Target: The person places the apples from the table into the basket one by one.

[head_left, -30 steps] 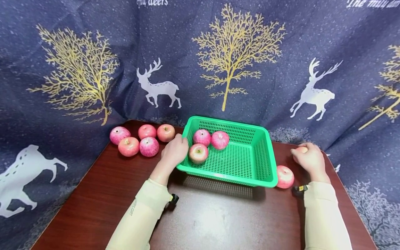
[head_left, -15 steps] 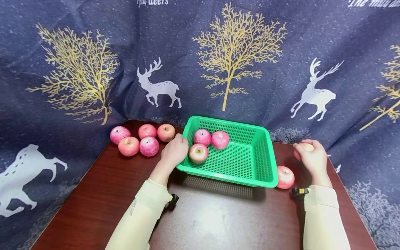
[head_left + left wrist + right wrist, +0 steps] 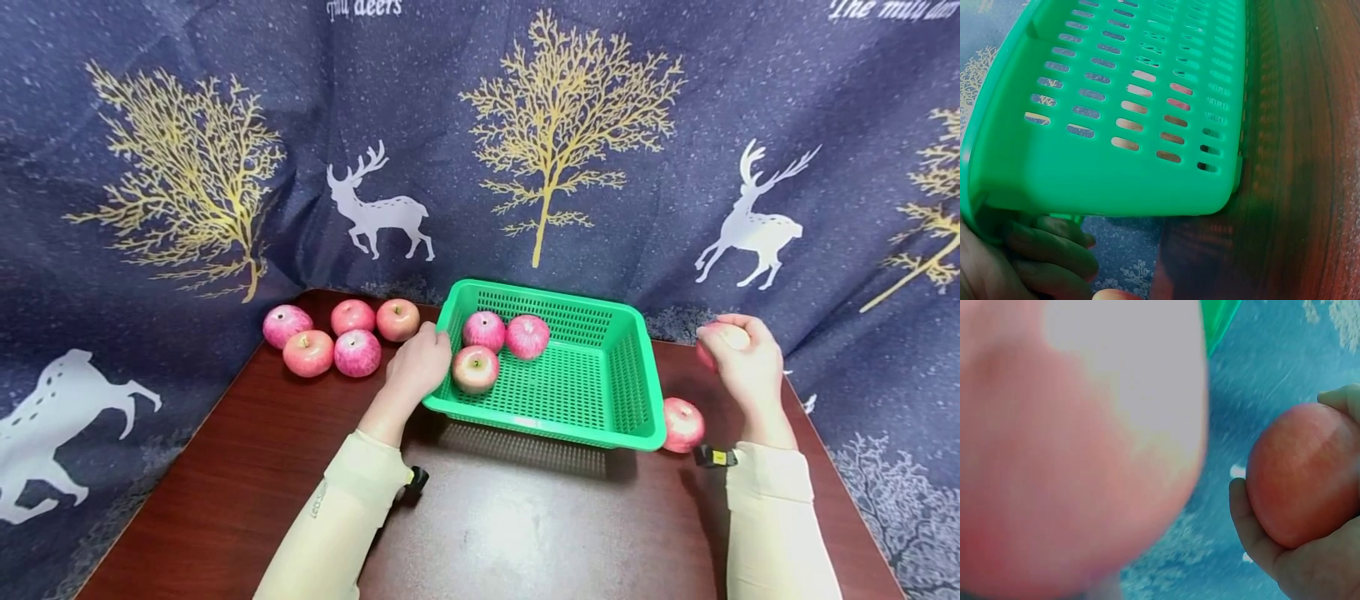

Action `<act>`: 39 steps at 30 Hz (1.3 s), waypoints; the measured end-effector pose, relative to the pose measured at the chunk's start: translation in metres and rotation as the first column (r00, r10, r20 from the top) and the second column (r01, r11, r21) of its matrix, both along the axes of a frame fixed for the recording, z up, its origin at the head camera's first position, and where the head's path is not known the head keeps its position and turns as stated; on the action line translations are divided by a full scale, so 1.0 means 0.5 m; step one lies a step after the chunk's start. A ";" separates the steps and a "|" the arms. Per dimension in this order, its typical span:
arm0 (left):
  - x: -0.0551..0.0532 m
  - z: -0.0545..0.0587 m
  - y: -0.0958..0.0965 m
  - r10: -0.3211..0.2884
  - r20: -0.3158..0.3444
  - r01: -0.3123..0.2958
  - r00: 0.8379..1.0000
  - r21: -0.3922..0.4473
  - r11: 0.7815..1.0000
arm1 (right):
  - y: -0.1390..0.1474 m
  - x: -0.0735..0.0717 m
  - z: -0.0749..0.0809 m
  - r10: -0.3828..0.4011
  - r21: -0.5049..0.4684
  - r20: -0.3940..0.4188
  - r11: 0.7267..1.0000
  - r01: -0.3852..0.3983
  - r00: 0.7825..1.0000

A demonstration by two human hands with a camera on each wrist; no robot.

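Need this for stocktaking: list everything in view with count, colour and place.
Table: 1, brown, foreground
Printed cloth: 1, blue, behind table
Basket: 1, green, on table
Basket apples: 3, reddish, basket's left part
Left apples: 5, reddish, left of basket
Right apple: 1, reddish, right of basket
Held apple: 1, reddish, in right hand
Wrist devices: 2, black and yellow, one per wrist
Sleeves: 2, cream, forearms
Left hand: 1, bare, gripping basket's left rim
Right hand: 1, bare, round held apple
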State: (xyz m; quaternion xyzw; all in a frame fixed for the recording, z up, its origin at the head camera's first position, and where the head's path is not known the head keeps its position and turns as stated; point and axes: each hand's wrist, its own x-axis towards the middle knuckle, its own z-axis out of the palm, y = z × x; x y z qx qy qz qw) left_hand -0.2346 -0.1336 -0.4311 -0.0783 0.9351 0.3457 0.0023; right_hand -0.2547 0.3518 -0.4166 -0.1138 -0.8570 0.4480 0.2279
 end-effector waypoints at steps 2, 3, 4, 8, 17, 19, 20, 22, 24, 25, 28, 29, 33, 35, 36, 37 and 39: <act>0.000 -0.001 0.000 -0.002 -0.001 0.002 1.000 0.000 1.000 | -0.016 0.006 0.011 0.017 -0.016 -0.019 1.000 -0.017 1.000; -0.001 -0.001 -0.001 -0.003 -0.001 0.003 1.000 -0.001 1.000 | -0.025 0.009 0.016 0.026 -0.023 -0.029 0.999 -0.027 0.999; -0.001 -0.001 -0.001 -0.004 -0.001 0.004 1.000 -0.002 1.000 | -0.034 0.011 0.020 0.038 -0.035 -0.041 0.999 -0.039 0.998; 0.000 -0.001 -0.001 0.002 -0.004 -0.002 1.000 -0.006 1.000 | -0.066 0.020 0.036 0.079 -0.040 -0.068 0.996 -0.082 0.995; 0.000 -0.002 -0.002 0.004 -0.010 -0.004 1.000 -0.006 1.000 | -0.129 0.036 0.052 0.157 0.010 -0.101 0.988 -0.157 0.982; 0.000 -0.002 -0.002 0.001 -0.008 -0.001 1.000 -0.008 1.000 | -0.142 0.041 0.055 0.177 0.021 -0.112 0.984 -0.175 0.978; 0.000 -0.002 -0.002 0.000 -0.007 0.000 1.000 -0.009 1.000 | -0.148 0.043 0.057 0.186 0.033 -0.116 0.982 -0.183 0.976; -0.001 -0.002 -0.002 -0.002 -0.005 0.002 1.000 -0.009 1.000 | -0.159 0.047 0.060 0.210 0.055 -0.126 0.977 -0.204 0.970; -0.002 -0.003 -0.003 -0.002 -0.005 0.002 1.000 -0.008 1.000 | -0.169 0.051 0.062 0.236 0.084 -0.135 0.970 -0.226 0.962; -0.002 -0.003 -0.002 -0.002 -0.006 0.002 1.000 -0.008 1.000 | -0.173 0.052 0.062 0.246 0.097 -0.137 0.967 -0.234 0.959; -0.003 -0.005 -0.002 -0.003 -0.010 0.003 1.000 -0.006 1.000 | -0.183 0.056 0.064 0.272 0.117 -0.140 0.959 -0.256 0.952; -0.004 -0.006 -0.002 -0.003 -0.011 0.003 1.000 -0.004 1.000 | -0.185 0.057 0.065 0.279 0.123 -0.142 0.957 -0.262 0.950; -0.004 -0.008 -0.002 -0.004 -0.011 0.004 1.000 -0.003 1.000 | -0.191 0.060 0.069 0.307 0.144 -0.148 0.947 -0.286 0.940; -0.003 -0.007 -0.002 -0.002 -0.010 0.002 1.000 -0.001 1.000 | -0.195 0.062 0.072 0.322 0.153 -0.145 0.941 -0.301 0.935; -0.003 -0.006 -0.002 -0.002 -0.008 0.002 1.000 -0.002 1.000 | -0.197 0.064 0.073 0.330 0.158 -0.142 0.938 -0.308 0.933; -0.002 -0.006 -0.002 -0.001 -0.007 0.001 1.000 -0.001 1.000 | -0.200 0.065 0.075 0.339 0.167 -0.138 0.934 -0.315 0.931; -0.002 -0.004 -0.002 -0.001 -0.006 0.001 1.000 -0.002 1.000 | -0.205 0.065 0.076 0.364 0.189 -0.137 0.923 -0.336 0.921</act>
